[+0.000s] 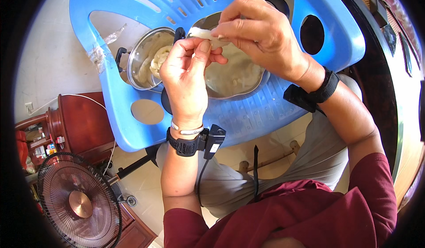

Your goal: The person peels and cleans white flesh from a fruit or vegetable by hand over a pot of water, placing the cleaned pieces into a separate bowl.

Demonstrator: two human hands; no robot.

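A soft white piece of food (pixel 200 33), perhaps dough, is stretched above a wide metal pot (pixel 237 72) that holds cloudy liquid. My right hand (pixel 260 34) pinches this piece between thumb and fingertips. From below, my left hand (pixel 187 73) grips its lower edge with thumb and forefinger, the other fingers curled. Just left of that hand is a smaller steel pot (pixel 134 63) with black handles. Pale, folded food pieces (pixel 160 60) lie inside it, partly hidden by my left hand. My right hand covers part of the wide pot's rim.
Both pots stand on the seat of a blue plastic armchair (pixel 249 115). At lower left is a floor fan (pixel 80 203), near a reddish wooden cabinet (pixel 84 123). A dark-edged table (pixel 375 68) runs along the right. A cable (pixel 200 178) hangs from my left wrist device.
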